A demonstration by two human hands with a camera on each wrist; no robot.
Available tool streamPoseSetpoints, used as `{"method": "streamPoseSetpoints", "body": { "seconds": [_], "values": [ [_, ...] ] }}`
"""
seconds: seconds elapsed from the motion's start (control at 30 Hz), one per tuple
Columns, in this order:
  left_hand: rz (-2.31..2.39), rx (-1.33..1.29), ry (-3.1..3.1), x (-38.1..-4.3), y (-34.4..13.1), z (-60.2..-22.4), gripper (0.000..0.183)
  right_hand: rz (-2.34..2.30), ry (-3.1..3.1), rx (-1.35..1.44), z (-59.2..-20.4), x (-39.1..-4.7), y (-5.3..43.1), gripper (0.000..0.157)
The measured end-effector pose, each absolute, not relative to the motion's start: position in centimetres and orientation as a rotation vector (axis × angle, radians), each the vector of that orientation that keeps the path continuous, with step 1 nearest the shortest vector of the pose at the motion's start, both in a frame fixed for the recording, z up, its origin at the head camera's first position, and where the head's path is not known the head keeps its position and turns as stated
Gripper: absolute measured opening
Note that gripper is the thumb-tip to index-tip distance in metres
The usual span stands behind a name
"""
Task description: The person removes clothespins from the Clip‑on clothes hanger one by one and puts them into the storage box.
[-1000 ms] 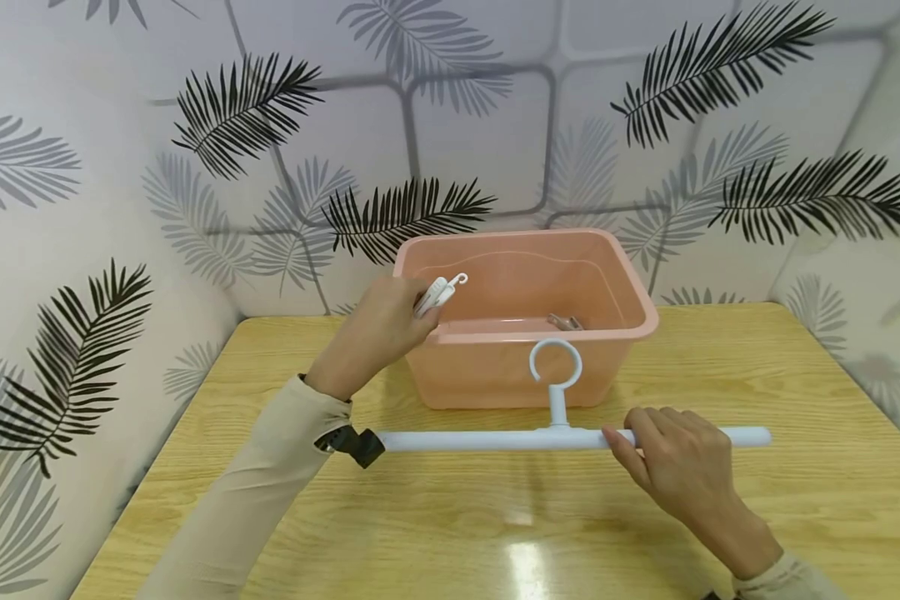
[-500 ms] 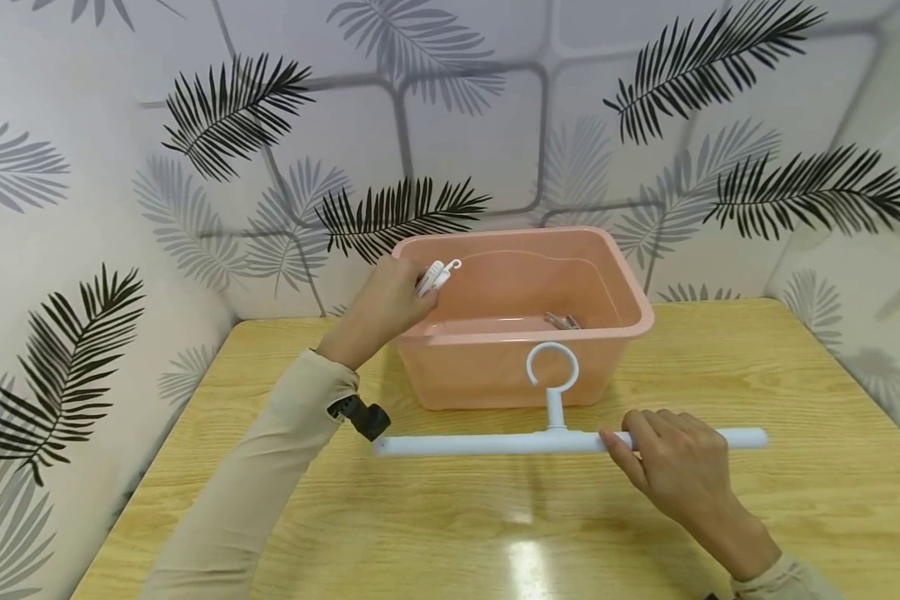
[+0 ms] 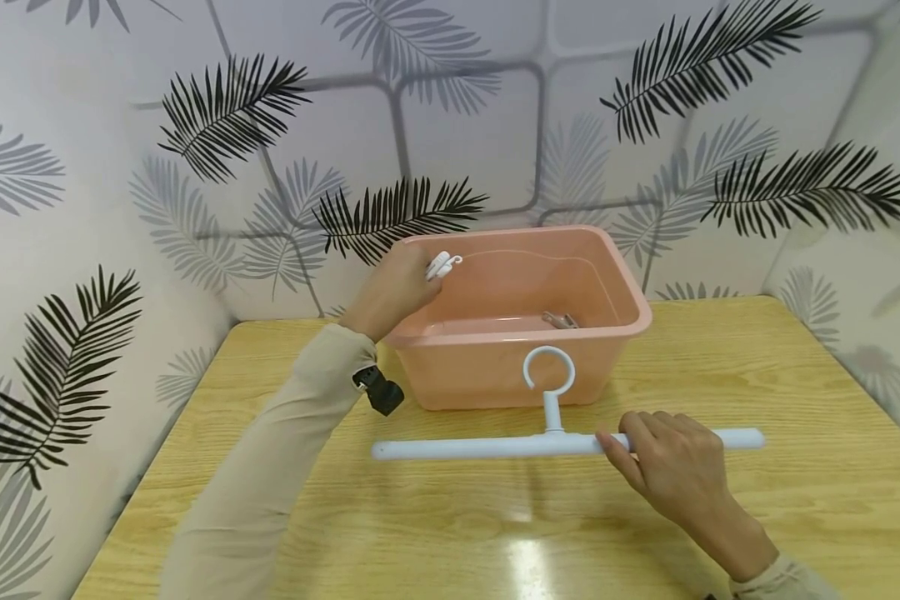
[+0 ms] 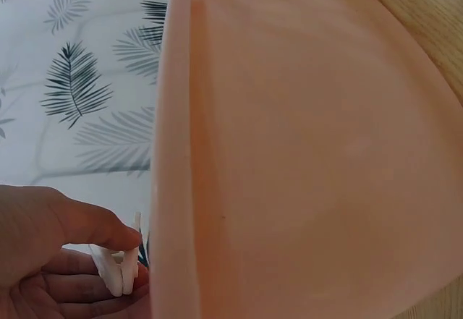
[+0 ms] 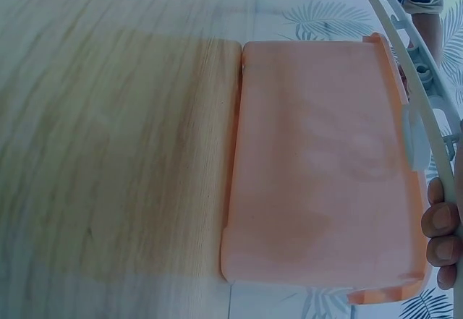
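Note:
My left hand [image 3: 399, 292] pinches a white clothes peg [image 3: 440, 266] with a small hook at its tip, over the left end of a pink plastic tub [image 3: 495, 375]. In the left wrist view the peg [image 4: 119, 272] sits between thumb and fingers, right beside the tub's rim [image 4: 173, 152]. My right hand [image 3: 678, 467] grips the right part of a pale blue hanger bar [image 3: 487, 447], held level in front of the tub. The bar's round open hook [image 3: 549, 369] points up and overlaps the tub's front wall.
At the bottom of the tub, toward the right, lies a small greyish clip [image 3: 560, 320]. The tub stands on a wooden table [image 3: 450, 525] near the leaf-patterned wall covering [image 3: 480, 158]. A black strap with a small device [image 3: 380, 390] is on my left wrist.
My left hand has risen slightly with the peg and turned, and the left wrist has come away from in front of the bar's left end. The bar's left end sits a little lower.

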State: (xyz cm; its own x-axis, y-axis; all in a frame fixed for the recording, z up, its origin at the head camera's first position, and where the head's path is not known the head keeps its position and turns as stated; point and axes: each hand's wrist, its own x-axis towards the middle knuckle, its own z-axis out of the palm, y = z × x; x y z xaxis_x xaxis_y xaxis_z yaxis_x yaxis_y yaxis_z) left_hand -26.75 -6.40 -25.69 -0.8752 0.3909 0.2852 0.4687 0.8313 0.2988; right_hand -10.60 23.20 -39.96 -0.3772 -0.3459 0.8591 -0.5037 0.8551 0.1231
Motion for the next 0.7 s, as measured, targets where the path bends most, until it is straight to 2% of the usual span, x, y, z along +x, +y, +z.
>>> {"method": "streamPoseSetpoints", "body": {
  "seconds": [0.23, 0.47, 0.7],
  "values": [
    [-0.491, -0.620, -2.834, -27.6, -5.9, -25.9, 0.027, 0.199, -2.015, 0.617, -40.2, -10.6, 23.2, 0.059],
    [-0.466, -0.568, -2.868, -28.2, -5.6, -26.2, 0.013, 0.200, -2.029, 0.643, -40.3, -10.4, 23.3, 0.057],
    [-0.455, -0.522, -2.894, -28.9, -5.8, -26.4, 0.009, 0.162, -2.108, 0.653, -40.0, -10.2, 23.5, 0.057]
  ]
}}
